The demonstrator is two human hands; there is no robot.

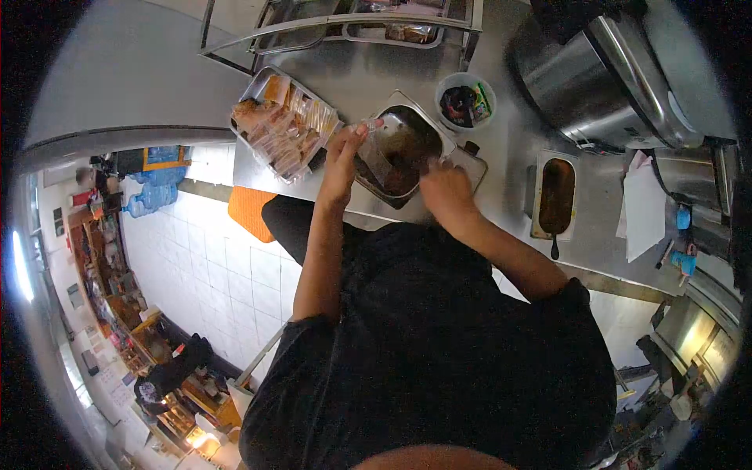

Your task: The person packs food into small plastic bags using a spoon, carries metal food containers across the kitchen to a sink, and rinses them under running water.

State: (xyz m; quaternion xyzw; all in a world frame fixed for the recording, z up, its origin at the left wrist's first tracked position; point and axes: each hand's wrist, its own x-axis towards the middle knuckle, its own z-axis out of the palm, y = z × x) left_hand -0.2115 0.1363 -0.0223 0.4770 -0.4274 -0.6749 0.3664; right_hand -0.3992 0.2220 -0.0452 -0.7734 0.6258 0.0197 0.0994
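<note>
I observe 2 hands over 1 metal pan [440, 130] of brown contents at the near edge of the bench [511, 176]. The left hand [342, 163] grasps what appears to be a clear bag [378, 166] over the pan's left side. The right hand [451, 193] is clenched at the right rim; I cannot tell what it grips. I judge the step to be bagging; the next move calls for a steady bag mouth. A packet-filled tray [249, 146], near left, and a tub [492, 110], far right, limit clearance.
</note>
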